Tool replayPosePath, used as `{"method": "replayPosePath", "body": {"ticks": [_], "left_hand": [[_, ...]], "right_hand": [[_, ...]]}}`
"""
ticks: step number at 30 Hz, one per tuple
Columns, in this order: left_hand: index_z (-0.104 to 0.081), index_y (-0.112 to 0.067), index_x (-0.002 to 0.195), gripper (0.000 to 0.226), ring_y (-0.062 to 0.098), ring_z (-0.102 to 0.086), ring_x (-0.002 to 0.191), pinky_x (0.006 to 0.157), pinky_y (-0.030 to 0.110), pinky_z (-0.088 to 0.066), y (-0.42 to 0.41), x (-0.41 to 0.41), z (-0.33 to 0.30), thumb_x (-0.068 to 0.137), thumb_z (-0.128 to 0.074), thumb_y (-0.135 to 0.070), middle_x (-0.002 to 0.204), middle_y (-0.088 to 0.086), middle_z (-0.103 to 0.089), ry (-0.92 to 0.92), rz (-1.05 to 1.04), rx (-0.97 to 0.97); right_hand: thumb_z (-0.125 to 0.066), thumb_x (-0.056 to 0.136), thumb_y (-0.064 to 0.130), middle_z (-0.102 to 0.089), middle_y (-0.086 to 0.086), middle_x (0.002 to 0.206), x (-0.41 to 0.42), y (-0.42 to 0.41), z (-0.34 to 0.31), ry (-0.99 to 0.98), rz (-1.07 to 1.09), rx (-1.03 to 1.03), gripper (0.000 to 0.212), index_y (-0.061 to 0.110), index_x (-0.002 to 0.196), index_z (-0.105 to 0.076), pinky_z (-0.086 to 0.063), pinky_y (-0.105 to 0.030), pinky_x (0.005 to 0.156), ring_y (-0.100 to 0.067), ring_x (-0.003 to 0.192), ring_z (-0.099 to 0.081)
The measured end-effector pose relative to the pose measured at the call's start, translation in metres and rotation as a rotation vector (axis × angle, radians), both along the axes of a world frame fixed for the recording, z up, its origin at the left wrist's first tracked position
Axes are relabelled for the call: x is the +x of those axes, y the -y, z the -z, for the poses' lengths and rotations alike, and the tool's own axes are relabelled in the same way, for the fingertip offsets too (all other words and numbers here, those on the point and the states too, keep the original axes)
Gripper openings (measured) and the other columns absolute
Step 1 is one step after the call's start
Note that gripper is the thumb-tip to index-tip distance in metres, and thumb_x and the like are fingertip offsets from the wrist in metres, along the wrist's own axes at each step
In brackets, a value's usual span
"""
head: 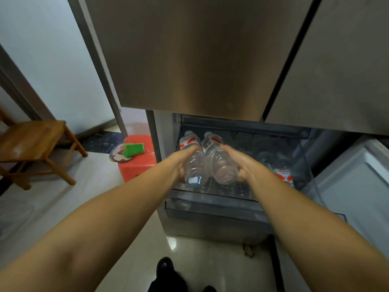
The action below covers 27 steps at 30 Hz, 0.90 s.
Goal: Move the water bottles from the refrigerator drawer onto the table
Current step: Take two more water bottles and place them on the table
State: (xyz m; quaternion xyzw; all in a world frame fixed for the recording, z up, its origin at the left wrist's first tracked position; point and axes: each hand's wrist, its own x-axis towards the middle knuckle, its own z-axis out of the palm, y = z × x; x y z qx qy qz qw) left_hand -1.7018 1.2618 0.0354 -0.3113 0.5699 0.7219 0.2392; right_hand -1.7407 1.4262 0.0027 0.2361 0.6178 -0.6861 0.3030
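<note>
Two clear water bottles with red-and-white labels lie side by side above the open refrigerator drawer, bases toward me. My left hand grips the left water bottle, which has a blue-and-white sticker on its base. My right hand grips the right water bottle. The two bottles touch each other. Another water bottle with a red label lies in the drawer to the right, partly hidden behind my right wrist. More clear bottles show dimly further back.
The closed upper fridge doors hang over the drawer. A red plastic stool with a green sponge stands left of the fridge. A wooden chair is at far left. A white open door panel is right.
</note>
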Motion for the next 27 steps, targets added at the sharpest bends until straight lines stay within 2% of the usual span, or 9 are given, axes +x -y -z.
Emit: {"method": "replayPosePath", "body": {"ticks": [1,3,7,10,13,17,20,23,27], "left_hand": [[-0.062,-0.007,0.114,0.041,0.027,-0.071,0.055,0.049,0.036,-0.056,-0.001,0.005,-0.006,0.078,-0.074,-0.023,0.072,0.013,-0.073,-0.002,-0.013,0.003],[-0.059,-0.006,0.113,0.041,0.028,-0.07,0.056,0.047,0.036,-0.055,-0.003,0.015,-0.015,0.079,-0.073,-0.025,0.082,0.015,-0.069,-0.012,-0.009,0.033],[-0.056,-0.004,0.09,0.024,0.026,-0.062,0.07,0.069,0.041,-0.053,-0.014,0.044,-0.039,0.087,-0.067,-0.025,0.082,0.014,-0.063,-0.049,0.035,0.096],[-0.057,-0.004,0.097,0.029,0.026,-0.065,0.063,0.06,0.04,-0.054,-0.016,0.062,-0.049,0.085,-0.069,-0.027,0.077,0.014,-0.066,-0.066,0.113,0.133],[-0.06,-0.005,0.104,0.032,0.026,-0.069,0.059,0.062,0.038,-0.054,-0.009,0.081,-0.054,0.084,-0.069,-0.028,0.073,0.014,-0.07,-0.104,0.183,0.176],[-0.058,-0.009,0.118,0.036,0.03,-0.068,0.087,0.066,0.044,-0.053,0.017,0.124,-0.054,0.086,-0.067,-0.023,0.102,0.014,-0.07,-0.209,0.282,0.171],[-0.054,-0.008,0.125,0.042,0.031,-0.068,0.095,0.08,0.045,-0.056,0.043,0.157,-0.05,0.087,-0.065,-0.02,0.109,0.016,-0.069,-0.334,0.32,0.14],[-0.056,-0.009,0.124,0.041,0.035,-0.066,0.105,0.096,0.052,-0.05,0.071,0.19,-0.038,0.087,-0.067,-0.023,0.117,0.018,-0.067,-0.47,0.319,0.066],[-0.061,-0.012,0.113,0.032,0.032,-0.068,0.102,0.092,0.049,-0.053,0.102,0.233,-0.019,0.086,-0.069,-0.026,0.109,0.013,-0.07,-0.603,0.235,-0.066]], "right_hand": [[-0.068,0.086,0.04,-0.073,-0.014,0.094,0.006,-0.003,-0.007,-0.007,0.007,-0.028,0.042,0.004,0.107,-0.069,-0.059,-0.04,0.079,-0.026,0.083,-0.072],[-0.066,0.088,0.034,-0.069,-0.009,0.075,0.017,-0.008,-0.019,-0.038,-0.007,-0.078,0.027,0.007,0.088,-0.069,-0.06,-0.035,0.062,-0.021,0.063,-0.068],[-0.064,0.09,0.031,-0.064,-0.006,0.071,0.046,-0.02,-0.036,-0.054,0.027,-0.163,0.022,0.009,0.086,-0.064,-0.056,-0.031,0.056,-0.018,0.056,-0.064],[-0.069,0.085,0.034,-0.064,-0.006,0.078,0.068,-0.023,-0.043,-0.095,0.058,-0.177,0.028,0.009,0.097,-0.064,-0.056,-0.032,0.064,-0.018,0.064,-0.064],[-0.082,0.066,0.045,-0.069,-0.01,0.101,0.091,-0.033,-0.043,-0.144,0.128,-0.121,0.07,0.009,0.123,-0.062,-0.055,-0.038,0.078,-0.024,0.086,-0.068],[-0.068,0.085,0.043,-0.066,-0.016,0.12,0.153,-0.009,-0.044,-0.28,0.15,-0.253,0.054,0.009,0.125,-0.059,-0.048,-0.045,0.1,-0.03,0.108,-0.065],[-0.073,0.08,0.038,-0.054,-0.019,0.137,0.19,0.019,-0.032,-0.336,0.139,-0.346,0.07,0.008,0.138,-0.047,-0.037,-0.054,0.109,-0.038,0.126,-0.053],[-0.078,0.075,0.037,-0.052,-0.022,0.139,0.223,0.048,-0.024,-0.386,0.138,-0.369,0.075,0.01,0.138,-0.047,-0.036,-0.058,0.108,-0.04,0.125,-0.053],[-0.077,0.074,0.043,-0.067,-0.016,0.12,0.262,0.087,-0.023,-0.473,0.068,-0.169,0.062,0.012,0.124,-0.059,-0.047,-0.055,0.099,-0.035,0.11,-0.065]]}}
